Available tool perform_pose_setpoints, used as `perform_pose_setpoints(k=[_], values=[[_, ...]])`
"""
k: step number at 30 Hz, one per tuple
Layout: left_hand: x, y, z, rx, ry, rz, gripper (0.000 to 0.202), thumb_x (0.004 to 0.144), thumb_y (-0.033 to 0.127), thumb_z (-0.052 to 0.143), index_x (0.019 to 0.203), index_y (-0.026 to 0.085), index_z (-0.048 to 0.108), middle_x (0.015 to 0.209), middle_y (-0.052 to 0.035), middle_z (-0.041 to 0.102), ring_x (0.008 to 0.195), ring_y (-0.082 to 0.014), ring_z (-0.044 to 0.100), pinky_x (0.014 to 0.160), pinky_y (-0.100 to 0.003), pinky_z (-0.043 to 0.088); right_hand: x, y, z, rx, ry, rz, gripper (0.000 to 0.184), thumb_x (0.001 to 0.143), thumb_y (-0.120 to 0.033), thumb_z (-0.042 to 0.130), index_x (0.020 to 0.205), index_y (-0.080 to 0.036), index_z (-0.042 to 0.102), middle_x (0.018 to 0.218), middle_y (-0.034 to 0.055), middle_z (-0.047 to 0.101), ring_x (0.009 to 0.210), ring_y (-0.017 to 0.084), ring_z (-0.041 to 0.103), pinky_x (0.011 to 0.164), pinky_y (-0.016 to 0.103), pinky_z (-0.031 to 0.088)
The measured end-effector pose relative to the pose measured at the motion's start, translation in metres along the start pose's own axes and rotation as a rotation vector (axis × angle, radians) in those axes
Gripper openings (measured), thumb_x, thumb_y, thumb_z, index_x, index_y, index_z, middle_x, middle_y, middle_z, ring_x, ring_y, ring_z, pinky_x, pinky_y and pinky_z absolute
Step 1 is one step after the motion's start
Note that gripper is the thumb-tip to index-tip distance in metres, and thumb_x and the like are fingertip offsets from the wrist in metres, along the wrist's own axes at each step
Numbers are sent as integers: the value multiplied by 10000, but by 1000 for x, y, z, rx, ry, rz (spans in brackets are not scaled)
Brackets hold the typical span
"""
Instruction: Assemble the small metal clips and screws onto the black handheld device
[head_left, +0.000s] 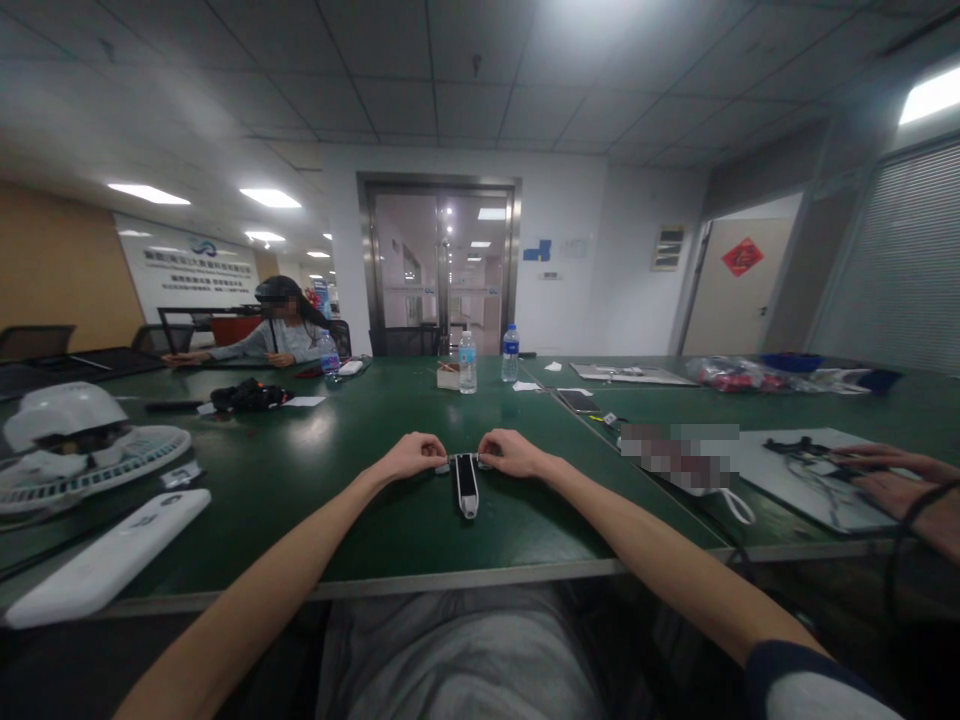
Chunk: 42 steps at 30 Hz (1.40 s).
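Step in hand, as I judge it from my remote station: two-handed fingertip work at the far end of the slim white-and-black device with a tapered near end. It lies flat on the dark green, smooth-topped table, directly in front of the person and between the two hands, its narrow tip pointing back toward the body.

Next move, my judgement: it calls for light, matched pressure from both sides, so the device does not twist or skid on the smooth surface.

Left hand: fingers curled, thumb and fingertips nearly together at the device's far left side, by a small grey piece. Right hand: mirrors this at the far right side, fingers bent inward. Neither is spread wide. The contact spots are small and dim from here; I cannot tell whether either hand truly grasps or merely touches.
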<state>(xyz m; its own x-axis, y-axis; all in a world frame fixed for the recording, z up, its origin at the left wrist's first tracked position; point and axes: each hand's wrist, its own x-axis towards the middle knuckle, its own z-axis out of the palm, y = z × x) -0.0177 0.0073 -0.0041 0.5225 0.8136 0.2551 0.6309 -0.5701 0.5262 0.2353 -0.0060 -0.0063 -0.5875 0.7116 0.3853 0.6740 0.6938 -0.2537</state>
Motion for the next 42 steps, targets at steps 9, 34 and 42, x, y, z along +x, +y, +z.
perform_pose_setpoints(k=[9, 34, 42], values=[[0, 4, 0, 0, -26, -31, 365, 727, 492, 585, 832, 158, 685, 753, -27, 647, 703, -167, 569, 617, -244, 403, -1, -4, -2, -7, -8, -5, 150, 812, -230, 574, 886, -133, 661, 837, 58, 647, 738, 138, 571, 672, 234, 414], [-2, 10, 1, 52, 11, -9, 355, 736, 485, 569, 827, 162, 685, 690, -15, 622, 659, -155, 540, 592, -235, 392, 1, -11, -5, -32, 74, 36, 202, 822, -270, 577, 968, -137, 619, 875, 64, 629, 788, 152, 567, 718, 262, 418], [1, -2, 5, 80, 34, 19, 347, 742, 483, 551, 820, 165, 665, 687, -11, 610, 646, -157, 535, 583, -232, 381, 12, -73, 1, -118, -40, 159, 436, 815, -499, 548, 1148, -219, 509, 1092, 111, 534, 881, 239, 601, 711, 344, 461]])
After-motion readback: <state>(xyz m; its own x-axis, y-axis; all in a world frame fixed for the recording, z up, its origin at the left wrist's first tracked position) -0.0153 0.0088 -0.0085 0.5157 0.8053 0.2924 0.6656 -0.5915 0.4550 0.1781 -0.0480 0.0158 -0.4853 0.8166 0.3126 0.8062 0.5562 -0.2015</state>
